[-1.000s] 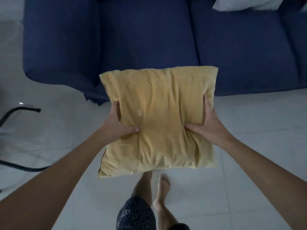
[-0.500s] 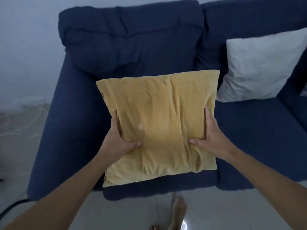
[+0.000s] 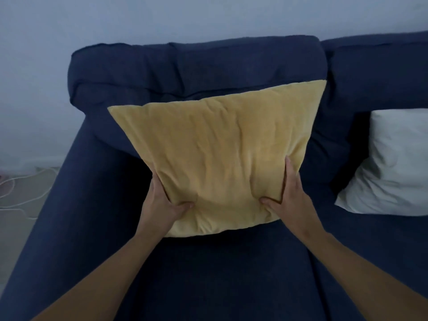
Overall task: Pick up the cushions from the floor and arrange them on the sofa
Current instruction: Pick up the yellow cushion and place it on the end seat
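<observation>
Both hands grip a mustard-yellow cushion (image 3: 222,156) by its lower corners. The left hand (image 3: 159,207) clamps the lower left corner, thumb pressed into the front face and the other fingers hidden behind the fabric. The right hand (image 3: 289,198) clamps the lower right corner in the same way, thumb dug into the front near the bottom edge and the index finger lying up along the side edge. The cushion stands between the two hands, tilted away from the person, its top edge slanting so the upper right corner sits higher than the upper left. Its bottom edge is at the seat of the navy-blue sofa (image 3: 231,274), just beyond the hands; whether it rests on the seat or hangs slightly above cannot be told. Its upper part lies in front of the sofa's back cushion (image 3: 196,68); contact between them cannot be judged. Left of the left hand runs the sofa's armrest (image 3: 76,205), and past it some pale cables (image 3: 16,193) lie on the floor by the wall (image 3: 208,17). Well to the right of the right hand, a white pillow (image 3: 393,163) leans on the neighbouring seat against the backrest, apart from the yellow cushion.
</observation>
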Tool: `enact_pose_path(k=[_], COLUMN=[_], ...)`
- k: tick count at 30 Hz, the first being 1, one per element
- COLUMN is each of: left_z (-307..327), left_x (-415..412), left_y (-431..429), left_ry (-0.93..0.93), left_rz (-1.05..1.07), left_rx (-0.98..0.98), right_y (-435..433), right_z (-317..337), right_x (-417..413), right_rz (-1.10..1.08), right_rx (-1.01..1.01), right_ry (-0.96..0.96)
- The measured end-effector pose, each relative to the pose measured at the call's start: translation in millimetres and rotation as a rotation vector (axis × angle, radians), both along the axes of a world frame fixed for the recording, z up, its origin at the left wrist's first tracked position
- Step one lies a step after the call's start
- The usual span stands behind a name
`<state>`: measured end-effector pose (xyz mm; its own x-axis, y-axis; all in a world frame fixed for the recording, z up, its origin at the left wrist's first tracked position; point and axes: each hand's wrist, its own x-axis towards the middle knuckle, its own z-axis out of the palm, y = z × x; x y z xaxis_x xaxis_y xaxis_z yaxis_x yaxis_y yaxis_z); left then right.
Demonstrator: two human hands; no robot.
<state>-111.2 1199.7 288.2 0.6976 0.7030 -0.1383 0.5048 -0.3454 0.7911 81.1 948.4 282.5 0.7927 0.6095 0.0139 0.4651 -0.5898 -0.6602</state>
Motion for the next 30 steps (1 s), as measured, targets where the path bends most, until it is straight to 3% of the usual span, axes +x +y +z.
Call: enact_pose_path(k=[5, 9, 11, 13, 15, 17, 20, 23, 25, 28, 30], left_z=[-27, -25, -9, 20, 52, 71, 74, 77, 88, 88, 76], left_x=[18, 20, 18, 25, 49, 78, 94, 75, 70, 83, 84], left_y=[21, 27, 26, 22, 13, 7, 41, 92, 88, 35, 23], left_ry=[0.076, 0.141, 0.211, 0.111, -0.011, -0.012, 0.274, 0.454, 0.417, 0.227, 0.211], left_rz=[-0.078, -0.132, -0.071, -0.09, -0.247, -0.482, -0.582, -0.432, -0.418, -0.583, -0.701], left_rx=[-0.039, -0.067, 0.128, 0.454, 0.737, 0.903, 0.954, 0.897, 0.888, 0.912, 0.959], right_y=[0, 1, 4, 20, 54, 86, 91, 62, 60, 78, 78], right_z=[-33, -19, 4, 39, 78, 96, 87, 86, 100, 104, 89], right_x=[10, 8, 8, 8, 5, 12, 52, 97, 90, 42, 31], right_rz=[0.008, 0.008, -0.035, -0.01, 0.135, 0.334, 0.407, 0.218, 0.186, 0.36, 0.475], right_rx=[-0.077, -0.06, 0.039, 0.108, 0.059, -0.107, -0.497, -0.621, -0.563, -0.382, -0.464], right_ry=[0.1, 0.221, 0.077, -0.198, -0.433, -0.549, -0.592, -0.487, -0.481, -0.553, -0.576])
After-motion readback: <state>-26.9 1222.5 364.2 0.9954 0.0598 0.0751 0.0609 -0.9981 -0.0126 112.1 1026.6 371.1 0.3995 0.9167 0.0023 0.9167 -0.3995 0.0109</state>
